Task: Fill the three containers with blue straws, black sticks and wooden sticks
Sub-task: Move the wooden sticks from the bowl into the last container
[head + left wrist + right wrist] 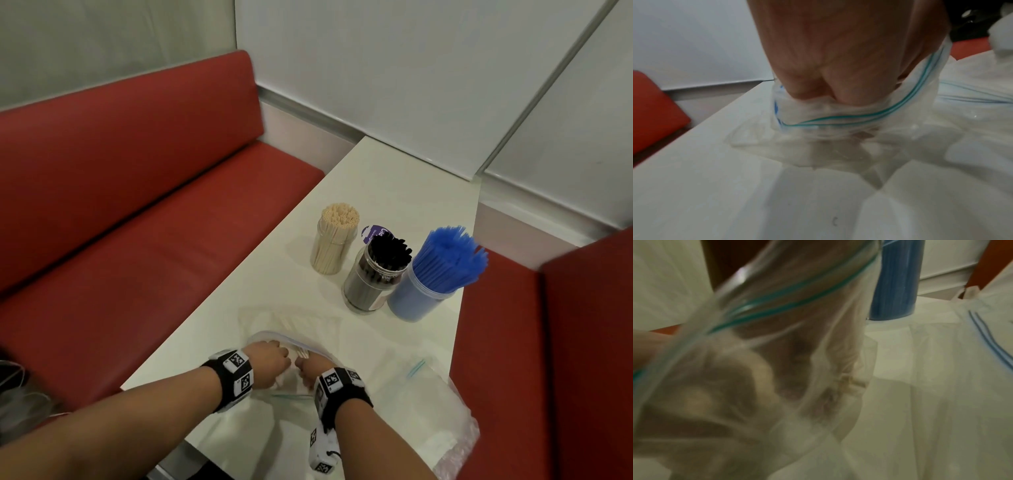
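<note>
Three containers stand on the white table (394,185): a jar of wooden sticks (337,240), a jar of black sticks (375,274) and a tub of blue straws (431,274), which also shows in the right wrist view as a blue tub (898,280). Nearer me lies a clear zip bag (291,325) holding loose wooden sticks (301,350). My left hand (270,363) is curled at the bag's mouth, and the teal zip rim (849,116) wraps round its knuckles. My right hand (310,368), seen blurred through the film (797,369), curls on the stick ends.
A second zip bag (416,368) lies flat to the right of my hands, and crumpled bubble wrap (455,442) sits at the near right table corner. Red bench seats (137,222) flank the table on both sides. A wall closes off the far end.
</note>
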